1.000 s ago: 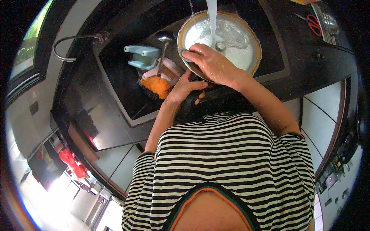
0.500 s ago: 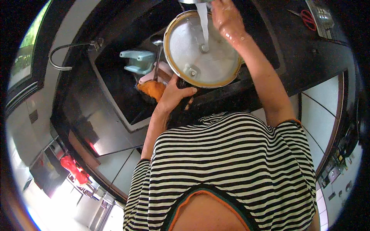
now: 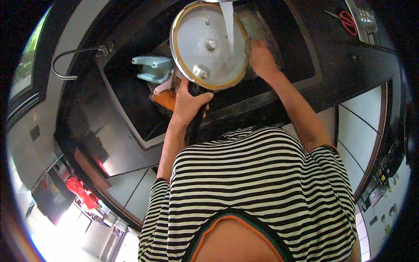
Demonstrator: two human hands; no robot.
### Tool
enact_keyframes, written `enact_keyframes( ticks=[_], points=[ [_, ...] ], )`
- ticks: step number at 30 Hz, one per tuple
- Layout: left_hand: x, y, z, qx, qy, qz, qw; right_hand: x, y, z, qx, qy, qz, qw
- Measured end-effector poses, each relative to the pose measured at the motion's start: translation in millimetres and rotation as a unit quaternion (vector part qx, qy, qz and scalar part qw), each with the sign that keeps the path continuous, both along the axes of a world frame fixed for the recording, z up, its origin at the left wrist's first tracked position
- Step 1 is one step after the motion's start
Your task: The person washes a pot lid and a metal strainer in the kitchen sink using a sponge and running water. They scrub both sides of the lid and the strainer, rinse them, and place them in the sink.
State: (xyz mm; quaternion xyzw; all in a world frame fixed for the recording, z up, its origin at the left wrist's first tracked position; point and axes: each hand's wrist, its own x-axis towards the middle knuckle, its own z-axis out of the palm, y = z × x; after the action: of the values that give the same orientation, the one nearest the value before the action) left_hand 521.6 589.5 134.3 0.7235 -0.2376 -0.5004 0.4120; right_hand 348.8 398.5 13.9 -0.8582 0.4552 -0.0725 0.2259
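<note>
A round metal pressure cooker lid (image 3: 190, 48) with a yellowish sealing ring is tilted over the dark sink, its inner face toward me. My left hand (image 3: 187, 105) grips the lid's dark handle at the near edge, thumb on top and most fingers hidden beneath. A stream of water (image 3: 228, 24) falls from the faucet (image 3: 218, 1) onto the right part of the lid. Close beside the lid's right rim is my right hand (image 3: 263, 63), its fingers smeared by motion; whether they touch the rim cannot be made out.
Left of the lid, a pale blue plastic piece (image 3: 152, 70), a pink item (image 3: 164, 87) and an orange cloth-like thing (image 3: 165, 101) lie in the sink. A curved metal spout (image 3: 59, 61) stands farther left. Red-handled scissors (image 3: 348, 22) rest on the counter at far right.
The lid has shifted left and away from me, carried by my left hand. My right hand has come down from beside the faucet to the lid's right side.
</note>
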Motion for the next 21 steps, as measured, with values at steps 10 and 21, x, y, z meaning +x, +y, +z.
enact_keyframes(
  ticks=[10, 21],
  points=[
    [5, -22, 11, -0.017, 0.008, 0.059, 0.998, 16, 55, 27, 0.219, -0.106, 0.269, 0.932],
    [17, -1, 7, -0.020, -0.554, -0.168, 0.815, -41, -38, 79, 0.541, -0.356, -0.259, 0.716]
  ],
)
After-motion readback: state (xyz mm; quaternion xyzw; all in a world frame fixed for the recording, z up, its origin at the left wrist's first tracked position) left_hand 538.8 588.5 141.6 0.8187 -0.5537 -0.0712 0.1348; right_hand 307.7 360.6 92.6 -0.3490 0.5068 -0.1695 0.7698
